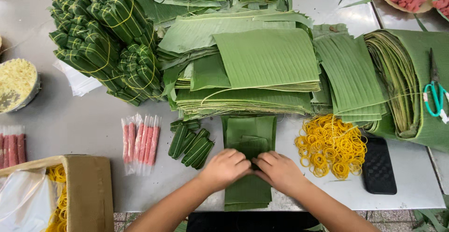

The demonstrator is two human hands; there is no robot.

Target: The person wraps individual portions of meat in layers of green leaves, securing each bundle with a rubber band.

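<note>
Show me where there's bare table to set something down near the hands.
Bare table lies between the tied leaf bundles and the cardboard box. A second patch sits right of the black phone. Around both hands, left hand and right hand, it is crowded: wrapped rolls, rubber bands.

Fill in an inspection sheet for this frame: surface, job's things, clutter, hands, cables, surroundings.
Surface: grey metal table, leaf scraps at the far edge.
Job's things: folded banana-leaf strip under both hands; small wrapped leaf rolls to its left.
Clutter: cut leaf stacks, tied leaf bundles, yellow rubber bands, sealed pink sausage sticks, scissors, dark phone-like slab.
Hands: left hand and right hand press together on the strip; grip hidden.
Cables: nothing seen.
Surroundings: cardboard box, bowl of yellow shreds, tiled floor.
</note>
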